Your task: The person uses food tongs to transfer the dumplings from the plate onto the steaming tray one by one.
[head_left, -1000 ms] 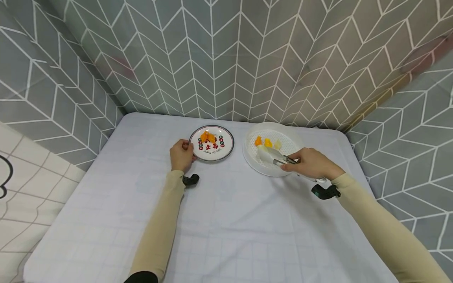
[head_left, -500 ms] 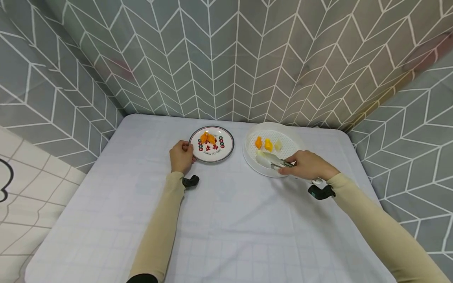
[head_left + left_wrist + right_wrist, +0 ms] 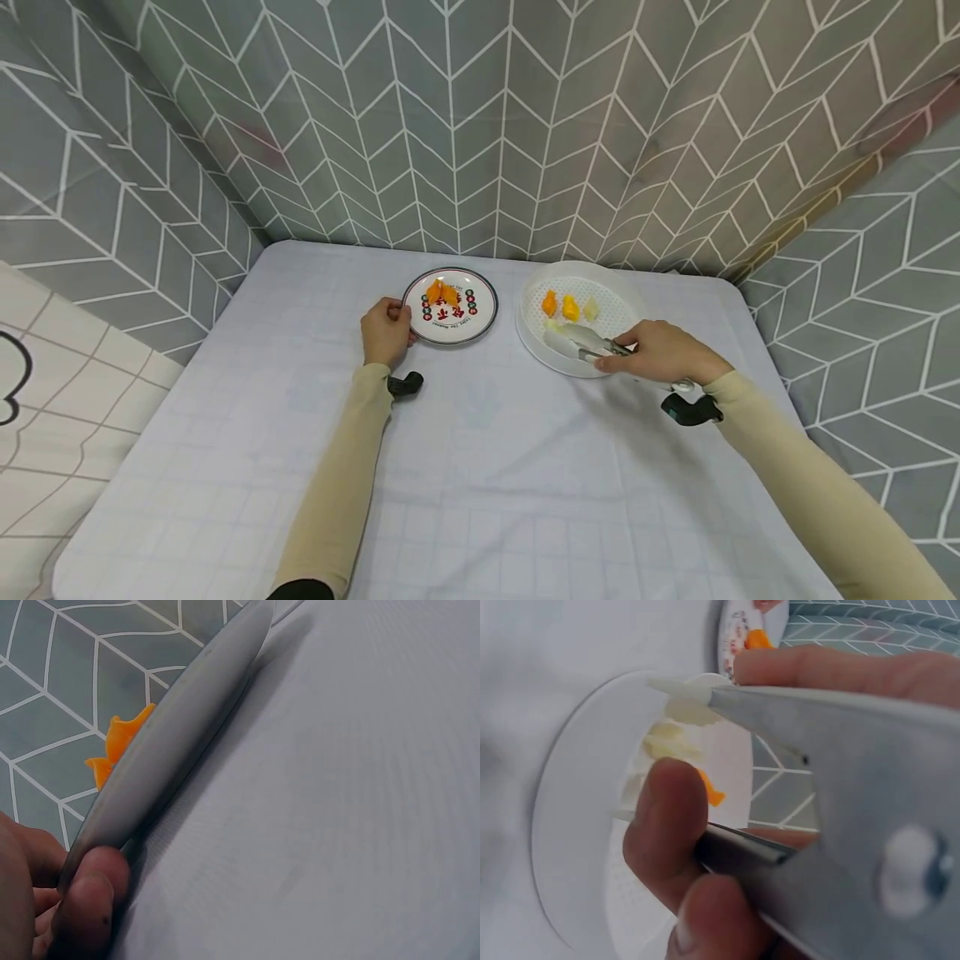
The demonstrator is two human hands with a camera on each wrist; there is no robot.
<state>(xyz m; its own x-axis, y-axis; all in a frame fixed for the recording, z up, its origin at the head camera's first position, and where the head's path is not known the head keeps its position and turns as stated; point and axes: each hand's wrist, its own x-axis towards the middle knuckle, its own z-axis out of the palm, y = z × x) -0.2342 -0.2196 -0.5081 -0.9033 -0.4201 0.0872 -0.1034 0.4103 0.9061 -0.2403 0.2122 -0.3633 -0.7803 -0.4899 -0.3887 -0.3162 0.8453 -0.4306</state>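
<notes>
My left hand [image 3: 386, 333] pinches the left rim of a small round plate [image 3: 450, 334] with dark-ringed edge and red lettering. Ruffled orange pieces [image 3: 441, 292] sit on that plate; in the left wrist view they poke above its tilted rim [image 3: 169, 742]. My right hand [image 3: 663, 350] grips metal tongs [image 3: 588, 337] with pale tips, held low over a white perforated basket [image 3: 618, 300]. In the right wrist view the tips stand apart around a pale yellow piece [image 3: 671, 742]. Behind them in the basket lie an orange piece [image 3: 550, 303], a yellow piece [image 3: 570, 308] and a pale piece [image 3: 591, 308].
A white cloth [image 3: 480, 467] covers the table. Behind it hangs a grey curtain [image 3: 480, 125] with white chevron lines, continuing along both sides. The plate stands left of the basket, with a narrow gap between. Dark camera mounts [image 3: 405, 382] sit at both wrists.
The tongs have drawn slightly toward the near rim of the basket, uncovering more of the yellow piece. My left hand and the plate have stayed in place.
</notes>
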